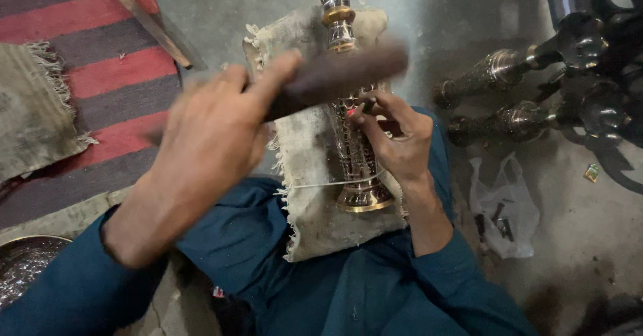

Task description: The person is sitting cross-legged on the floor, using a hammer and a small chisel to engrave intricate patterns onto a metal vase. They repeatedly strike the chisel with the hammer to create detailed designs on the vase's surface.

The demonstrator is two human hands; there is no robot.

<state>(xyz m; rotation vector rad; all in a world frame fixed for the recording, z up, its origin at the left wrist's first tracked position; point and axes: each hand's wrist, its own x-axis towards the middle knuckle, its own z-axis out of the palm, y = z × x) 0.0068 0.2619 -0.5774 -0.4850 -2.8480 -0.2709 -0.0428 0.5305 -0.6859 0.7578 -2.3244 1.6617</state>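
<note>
My left hand (211,132) is raised and grips a dark wooden stick (341,71), which is blurred by motion. The stick hovers over an engraved metal vase-shaped piece (353,148) with brass bands, lying lengthwise on a worn burlap cloth (311,195) over my lap. My right hand (398,138) rests on the middle of the metal piece, its fingers pinched around a small dark tool held against the engraved surface. A white string crosses the piece near its flared brass base (364,201).
A red and grey striped rug (100,75) lies at left with a wooden stick (151,25) on it. Several similar metal pieces (509,65) lie at right. A plastic bag (502,209) with small dark tools sits on the concrete floor. A metal bowl (23,266) is at lower left.
</note>
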